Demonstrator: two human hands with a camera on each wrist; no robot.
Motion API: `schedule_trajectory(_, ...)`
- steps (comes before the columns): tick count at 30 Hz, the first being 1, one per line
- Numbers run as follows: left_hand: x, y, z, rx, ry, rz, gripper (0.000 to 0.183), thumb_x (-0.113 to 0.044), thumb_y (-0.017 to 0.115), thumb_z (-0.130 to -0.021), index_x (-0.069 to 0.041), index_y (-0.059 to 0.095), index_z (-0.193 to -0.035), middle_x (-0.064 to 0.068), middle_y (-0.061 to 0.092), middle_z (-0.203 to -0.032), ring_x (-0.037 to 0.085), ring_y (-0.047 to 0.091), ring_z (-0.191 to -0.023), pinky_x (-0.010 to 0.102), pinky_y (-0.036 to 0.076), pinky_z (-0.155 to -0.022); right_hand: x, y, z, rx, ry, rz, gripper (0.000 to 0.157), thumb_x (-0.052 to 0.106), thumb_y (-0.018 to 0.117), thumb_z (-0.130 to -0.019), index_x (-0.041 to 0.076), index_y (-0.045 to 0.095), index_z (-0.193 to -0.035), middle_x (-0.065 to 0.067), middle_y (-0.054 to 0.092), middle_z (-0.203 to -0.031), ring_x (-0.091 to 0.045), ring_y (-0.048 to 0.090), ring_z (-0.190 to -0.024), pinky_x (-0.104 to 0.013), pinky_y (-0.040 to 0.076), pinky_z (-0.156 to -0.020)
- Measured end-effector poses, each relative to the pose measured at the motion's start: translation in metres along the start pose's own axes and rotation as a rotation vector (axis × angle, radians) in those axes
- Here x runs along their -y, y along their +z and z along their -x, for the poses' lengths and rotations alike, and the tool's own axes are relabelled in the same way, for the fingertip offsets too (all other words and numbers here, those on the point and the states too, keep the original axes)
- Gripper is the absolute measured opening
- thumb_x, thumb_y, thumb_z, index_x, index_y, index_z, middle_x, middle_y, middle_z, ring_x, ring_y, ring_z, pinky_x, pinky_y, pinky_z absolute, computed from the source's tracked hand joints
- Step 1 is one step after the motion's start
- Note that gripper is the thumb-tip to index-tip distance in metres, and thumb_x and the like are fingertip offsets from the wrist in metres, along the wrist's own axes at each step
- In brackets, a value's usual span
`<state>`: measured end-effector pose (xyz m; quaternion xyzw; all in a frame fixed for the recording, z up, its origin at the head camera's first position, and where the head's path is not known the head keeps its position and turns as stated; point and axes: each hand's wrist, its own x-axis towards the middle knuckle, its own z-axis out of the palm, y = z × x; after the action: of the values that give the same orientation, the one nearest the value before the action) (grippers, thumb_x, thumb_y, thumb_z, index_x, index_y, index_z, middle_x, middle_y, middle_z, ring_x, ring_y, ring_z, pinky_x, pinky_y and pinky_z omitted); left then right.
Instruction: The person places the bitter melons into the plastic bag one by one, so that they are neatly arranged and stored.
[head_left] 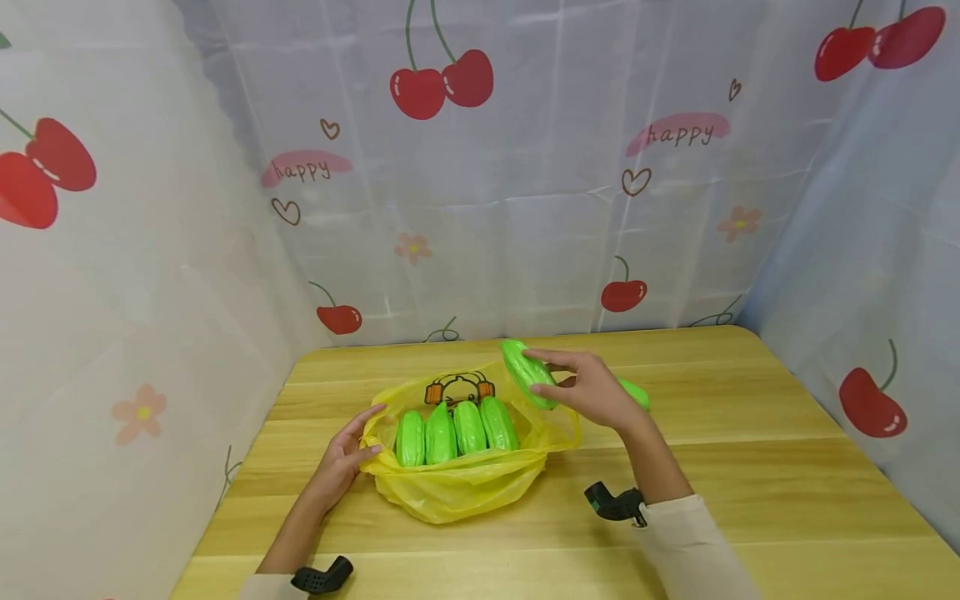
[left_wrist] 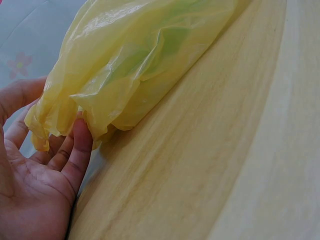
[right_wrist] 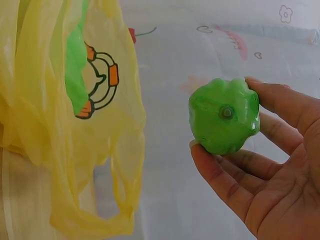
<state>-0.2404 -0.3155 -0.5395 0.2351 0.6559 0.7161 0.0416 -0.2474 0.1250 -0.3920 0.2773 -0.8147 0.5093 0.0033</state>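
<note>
A yellow plastic bag [head_left: 457, 493] lies on the table with its mouth spread, and several green toy bitter melons [head_left: 470, 429] stand in a row inside. At the bag's left end, my left hand [head_left: 341, 462] holds its edge between thumb and fingers; the gathered plastic [left_wrist: 55, 112] shows in the left wrist view. My right hand [head_left: 596, 393] pinches another green toy bitter melon [head_left: 525, 372], tilted above the bag's right side. Its lobed end with a small round nub [right_wrist: 226, 112] faces the right wrist camera.
One more green toy bitter melon [head_left: 634, 392] lies on the wooden table [head_left: 750, 467], partly hidden behind my right wrist. A bag handle [head_left: 566, 433] sticks out to the right. Cherry-printed curtains [head_left: 525, 208] hang behind and on both sides.
</note>
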Motion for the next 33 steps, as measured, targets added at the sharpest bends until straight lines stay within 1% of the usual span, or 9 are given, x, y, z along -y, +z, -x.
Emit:
schedule_trajectory(4, -0.001, 0.0, -0.001, -0.002, 0.003, -0.004, 0.063, 0.01, 0.052, -0.097, 0.007, 0.028, -0.155, 0.024, 0.016, -0.165, 0.001, 0.017, -0.148, 0.018, 0.034, -0.111, 0.001, 0.006, -0.002, 0.012, -0.014, 0.006, 0.052, 0.021, 0.075, -0.094, 0.013, 0.06, -0.143, -0.01, 0.057, -0.145, -0.036, 0.057, -0.124, -0.032, 0.059, -0.084)
schedule_trajectory(7, -0.001, 0.0, 0.0, -0.003, -0.001, -0.005, 0.063, 0.009, 0.052, -0.097, 0.007, 0.028, -0.155, 0.024, 0.016, -0.165, 0.001, 0.016, -0.148, 0.018, 0.034, -0.111, 0.002, 0.01, -0.002, 0.024, -0.019, 0.021, 0.051, 0.021, 0.074, -0.094, 0.015, 0.06, -0.143, -0.008, 0.057, -0.146, -0.035, 0.057, -0.124, -0.036, 0.058, -0.086)
schedule_trajectory(12, -0.001, 0.001, 0.0, -0.001, -0.007, -0.003, 0.063, 0.009, 0.052, -0.098, 0.006, 0.028, -0.156, 0.023, 0.015, -0.166, 0.004, 0.013, -0.149, 0.019, 0.036, -0.111, 0.004, 0.017, -0.004, 0.054, -0.012, 0.039, 0.051, 0.021, 0.075, -0.094, 0.018, 0.061, -0.143, -0.005, 0.057, -0.146, -0.03, 0.058, -0.124, -0.039, 0.058, -0.088)
schedule_trajectory(15, -0.001, 0.0, 0.0, -0.003, -0.009, -0.007, 0.063, 0.008, 0.052, -0.098, 0.006, 0.028, -0.156, 0.022, 0.016, -0.166, 0.006, 0.011, -0.151, 0.018, 0.034, -0.111, 0.005, 0.023, -0.006, 0.069, -0.003, 0.044, 0.051, 0.022, 0.075, -0.093, 0.019, 0.061, -0.143, -0.003, 0.058, -0.145, -0.028, 0.058, -0.123, -0.039, 0.058, -0.088)
schedule_trajectory(18, 0.0, -0.001, 0.0, -0.001, -0.009, -0.011, 0.063, 0.009, 0.052, -0.098, 0.006, 0.028, -0.156, 0.022, 0.016, -0.166, 0.008, 0.01, -0.151, 0.018, 0.034, -0.111, 0.005, 0.029, -0.007, 0.084, -0.013, 0.051, 0.052, 0.022, 0.075, -0.093, 0.018, 0.061, -0.143, -0.004, 0.058, -0.145, -0.03, 0.058, -0.123, -0.041, 0.058, -0.088)
schedule_trajectory(22, 0.001, -0.002, 0.0, 0.004, -0.002, -0.014, 0.063, 0.009, 0.052, -0.098, 0.006, 0.029, -0.156, 0.022, 0.016, -0.166, 0.005, 0.012, -0.15, 0.019, 0.035, -0.111, 0.005, 0.039, -0.007, 0.107, -0.027, 0.071, 0.052, 0.023, 0.075, -0.094, 0.017, 0.061, -0.143, -0.006, 0.058, -0.145, -0.031, 0.057, -0.126, -0.042, 0.057, -0.088)
schedule_trajectory(27, 0.001, -0.002, 0.0, 0.003, 0.003, -0.02, 0.062, 0.009, 0.052, -0.098, 0.006, 0.029, -0.156, 0.022, 0.018, -0.166, 0.001, 0.014, -0.149, 0.017, 0.03, -0.112, 0.006, 0.051, -0.008, 0.147, -0.02, 0.056, 0.052, 0.023, 0.074, -0.094, 0.016, 0.06, -0.144, -0.007, 0.057, -0.146, -0.03, 0.056, -0.129, -0.04, 0.057, -0.089)
schedule_trajectory(32, -0.001, -0.001, 0.0, -0.005, -0.005, -0.02, 0.063, 0.007, 0.054, -0.098, 0.005, 0.03, -0.156, 0.02, 0.019, -0.166, 0.01, 0.007, -0.152, 0.015, 0.028, -0.113, 0.01, 0.06, -0.009, 0.161, -0.013, 0.036, 0.052, 0.023, 0.075, -0.094, 0.016, 0.06, -0.143, -0.006, 0.058, -0.145, -0.03, 0.056, -0.129, -0.04, 0.057, -0.089)
schedule_trajectory(33, -0.001, -0.001, 0.0, -0.007, -0.006, -0.021, 0.063, 0.007, 0.054, -0.098, 0.005, 0.03, -0.156, 0.02, 0.019, -0.166, 0.012, 0.005, -0.153, 0.015, 0.027, -0.113, 0.01, 0.062, -0.01, 0.16, -0.012, 0.036, 0.052, 0.023, 0.075, -0.094, 0.016, 0.06, -0.143, -0.006, 0.059, -0.144, -0.029, 0.056, -0.128, -0.039, 0.057, -0.086)
